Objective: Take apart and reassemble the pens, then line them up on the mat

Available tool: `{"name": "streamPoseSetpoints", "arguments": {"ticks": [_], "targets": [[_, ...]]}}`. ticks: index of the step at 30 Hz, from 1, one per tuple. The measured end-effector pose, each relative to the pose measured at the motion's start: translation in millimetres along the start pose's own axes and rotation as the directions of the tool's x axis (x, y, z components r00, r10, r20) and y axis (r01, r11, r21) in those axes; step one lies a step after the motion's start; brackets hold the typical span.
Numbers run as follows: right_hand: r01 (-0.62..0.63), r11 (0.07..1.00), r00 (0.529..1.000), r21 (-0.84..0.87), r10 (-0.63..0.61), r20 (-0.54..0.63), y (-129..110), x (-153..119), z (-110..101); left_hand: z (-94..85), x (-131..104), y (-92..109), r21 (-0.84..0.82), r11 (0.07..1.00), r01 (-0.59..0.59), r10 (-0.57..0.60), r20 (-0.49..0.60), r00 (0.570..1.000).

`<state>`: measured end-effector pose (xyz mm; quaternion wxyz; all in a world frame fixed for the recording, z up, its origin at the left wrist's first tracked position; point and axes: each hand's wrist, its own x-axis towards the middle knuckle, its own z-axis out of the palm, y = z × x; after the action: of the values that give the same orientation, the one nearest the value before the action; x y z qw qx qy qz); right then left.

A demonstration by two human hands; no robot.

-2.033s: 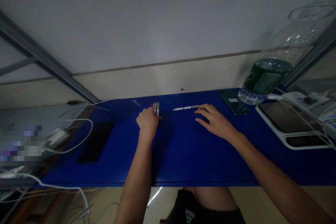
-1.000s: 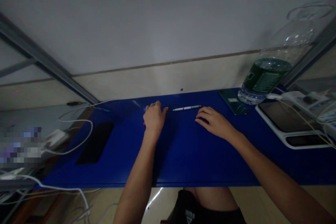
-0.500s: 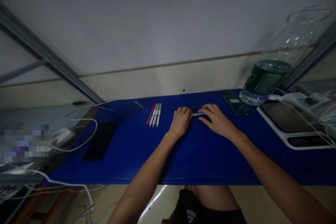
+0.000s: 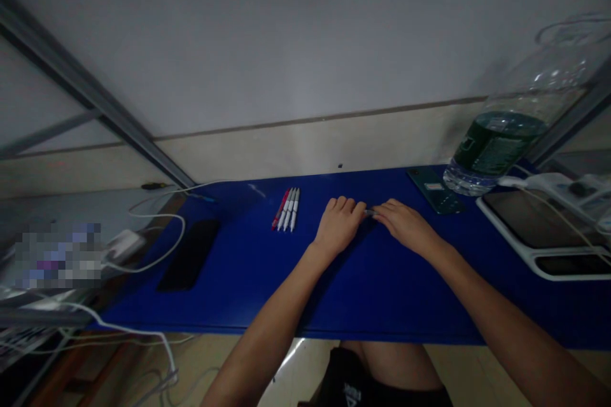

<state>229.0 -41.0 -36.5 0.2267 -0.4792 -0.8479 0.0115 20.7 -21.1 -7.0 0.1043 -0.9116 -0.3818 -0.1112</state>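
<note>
So, going left to right: there's a boxy white plastic adapter on the grey surface at the far left, with a thin white cable looping over onto the blue flat-topped bench. On the bench's left side lies a flat black rectangular slab, kinda slanted

Next up, right of the slab, a slim red pen and three slim white pens with grey ends lie side by side in a neat row, tips pointing near

Then the hands, around the middle. The left hand has its fingers closed on one end of a slim greyish pen, and the right hand pinches the other end with its fingertips. Only a short bit of that pen shows in the small gap between them, so can't tell if it touches the bench

Over to the right, a dark teal phone lies flat near the far edge, then a big clear plastic bottle with a green label stands just beside it, and a white device with dark panels lies at the right, cables over it
</note>
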Motion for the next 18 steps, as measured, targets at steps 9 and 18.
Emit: {"name": "streamPoseSetpoints", "arguments": {"ticks": [9, 18], "targets": [[0.027, 0.986, 0.994, -0.163, -0.01, 0.108, -9, -1, -6, -12.1, -2, 1, -0.049, 0.999, 0.023, -0.012, 0.216, 0.976], [0.109, 0.944, 0.994, -0.313, -0.097, 0.054, -21, -2, -2, -20.2, -3, -5, -0.175, 0.973, 0.151, -0.087, 0.33, 0.94]]}}
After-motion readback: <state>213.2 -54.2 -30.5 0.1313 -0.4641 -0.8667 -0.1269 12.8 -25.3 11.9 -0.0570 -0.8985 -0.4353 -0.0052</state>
